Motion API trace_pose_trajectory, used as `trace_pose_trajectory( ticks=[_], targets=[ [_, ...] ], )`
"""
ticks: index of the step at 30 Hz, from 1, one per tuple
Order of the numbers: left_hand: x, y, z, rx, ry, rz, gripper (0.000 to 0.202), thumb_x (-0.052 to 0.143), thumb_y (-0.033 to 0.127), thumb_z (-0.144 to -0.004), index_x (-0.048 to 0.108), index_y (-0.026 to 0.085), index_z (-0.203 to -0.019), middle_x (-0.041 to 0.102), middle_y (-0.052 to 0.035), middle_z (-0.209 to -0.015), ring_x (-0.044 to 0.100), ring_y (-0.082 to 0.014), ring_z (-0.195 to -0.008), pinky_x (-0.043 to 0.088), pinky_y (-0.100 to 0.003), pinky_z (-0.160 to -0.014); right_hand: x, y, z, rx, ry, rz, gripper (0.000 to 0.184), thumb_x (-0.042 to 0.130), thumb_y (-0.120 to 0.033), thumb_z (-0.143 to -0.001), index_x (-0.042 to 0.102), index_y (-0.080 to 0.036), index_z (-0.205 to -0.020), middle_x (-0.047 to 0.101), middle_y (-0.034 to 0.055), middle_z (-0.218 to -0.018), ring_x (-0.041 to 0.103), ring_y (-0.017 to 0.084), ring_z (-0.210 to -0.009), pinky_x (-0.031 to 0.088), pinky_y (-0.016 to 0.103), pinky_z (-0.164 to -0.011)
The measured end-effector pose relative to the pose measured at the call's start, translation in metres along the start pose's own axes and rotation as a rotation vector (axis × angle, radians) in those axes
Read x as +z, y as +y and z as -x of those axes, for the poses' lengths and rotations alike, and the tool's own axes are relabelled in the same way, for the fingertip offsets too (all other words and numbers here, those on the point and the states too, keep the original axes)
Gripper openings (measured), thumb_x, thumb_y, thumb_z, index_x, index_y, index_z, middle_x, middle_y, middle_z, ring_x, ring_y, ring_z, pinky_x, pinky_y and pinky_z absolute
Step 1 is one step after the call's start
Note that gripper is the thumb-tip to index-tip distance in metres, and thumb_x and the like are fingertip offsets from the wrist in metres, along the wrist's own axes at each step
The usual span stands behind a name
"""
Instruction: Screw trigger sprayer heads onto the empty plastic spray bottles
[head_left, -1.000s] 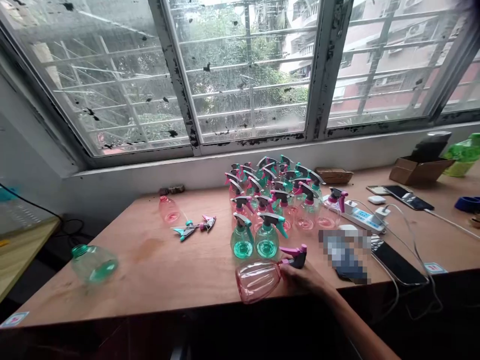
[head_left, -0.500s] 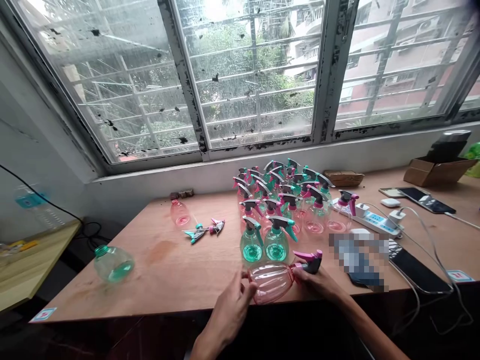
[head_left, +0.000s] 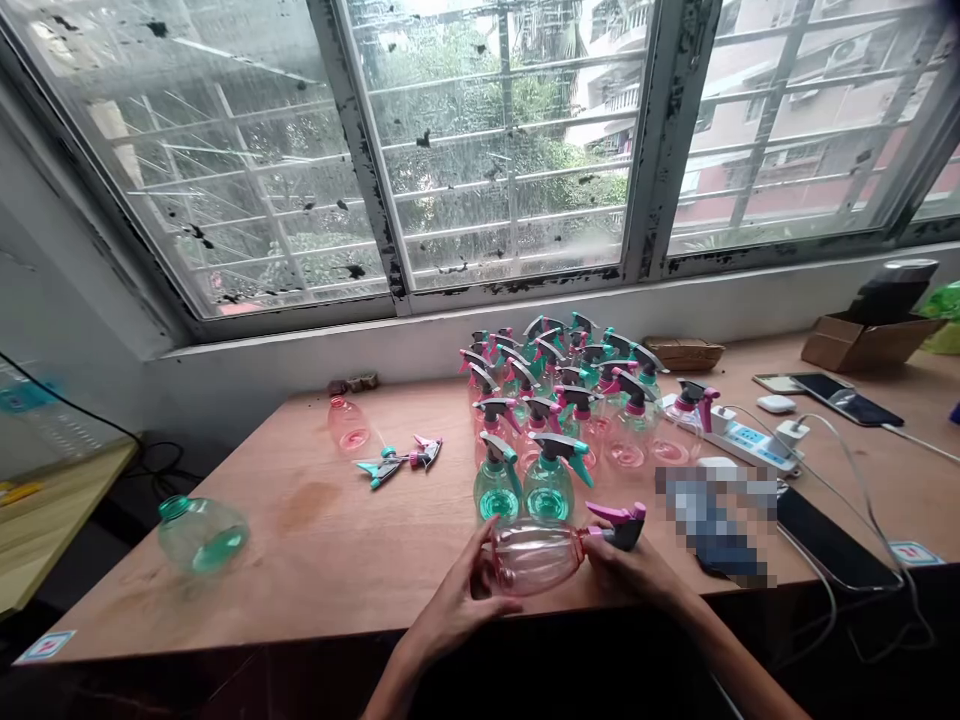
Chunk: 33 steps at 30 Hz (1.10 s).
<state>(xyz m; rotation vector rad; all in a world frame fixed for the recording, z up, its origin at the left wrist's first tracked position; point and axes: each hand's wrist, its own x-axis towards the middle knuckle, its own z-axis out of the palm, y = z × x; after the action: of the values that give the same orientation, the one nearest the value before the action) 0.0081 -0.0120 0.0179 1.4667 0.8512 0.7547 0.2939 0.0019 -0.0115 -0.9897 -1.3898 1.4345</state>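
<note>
A clear pink spray bottle (head_left: 536, 555) with a pink and grey trigger head lies on its side near the table's front edge. My left hand (head_left: 457, 600) cups its base end, fingers curled around it. My right hand (head_left: 630, 572) grips the neck just below the trigger head. Behind it stands a dense group of several assembled pink and green spray bottles (head_left: 559, 420). Two loose trigger heads (head_left: 397, 462) lie to the left, beside a headless pink bottle (head_left: 347, 423). A headless green bottle (head_left: 201, 535) lies at the far left.
A wooden table (head_left: 337, 560) runs under a barred window. A power strip (head_left: 742, 435) with cables, phones (head_left: 832, 540), a blurred object, a cardboard box (head_left: 862, 345) and a small basket (head_left: 684, 352) sit on the right. Another table (head_left: 37, 520) stands at the left.
My left hand came up into view and took hold of the pink bottle's base. The right hand kept its grip at the neck, and the bottle shifted slightly on the table.
</note>
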Motion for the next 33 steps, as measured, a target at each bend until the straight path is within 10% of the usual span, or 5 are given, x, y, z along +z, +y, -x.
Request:
trace_pose_trajectory(
  ticks=[12, 33],
  targets=[
    [-0.0062, 0.0008, 0.0027, -0.018, -0.004, 0.091, 0.094, 0.085, 0.036, -0.077, 0.035, 0.027, -0.156, 0.050, -0.0123, -0.154, 0.047, -0.0346, -0.142, 0.028, -0.052, -0.124, -0.0009, -0.0020, 0.0014, -0.002, 0.009, 0.059, 0.054, 0.075, -0.068, -0.078, 0.057, -0.019, -0.063, 0.054, -0.0024, -0.052, 0.047, 0.013, -0.051, 0.032, 0.028, -0.052],
    [-0.0041, 0.0032, 0.0006, -0.008, -0.011, 0.066, 0.109, 0.083, 0.026, -0.079, 0.011, 0.036, -0.161, 0.040, -0.0080, -0.163, 0.039, -0.0320, -0.150, 0.030, -0.050, -0.125, 0.0023, -0.0069, 0.0016, 0.018, -0.027, 0.026, 0.056, 0.073, -0.071, -0.077, 0.056, -0.020, -0.061, 0.054, -0.0025, -0.053, 0.049, 0.013, -0.051, 0.040, 0.027, -0.050]
  ],
)
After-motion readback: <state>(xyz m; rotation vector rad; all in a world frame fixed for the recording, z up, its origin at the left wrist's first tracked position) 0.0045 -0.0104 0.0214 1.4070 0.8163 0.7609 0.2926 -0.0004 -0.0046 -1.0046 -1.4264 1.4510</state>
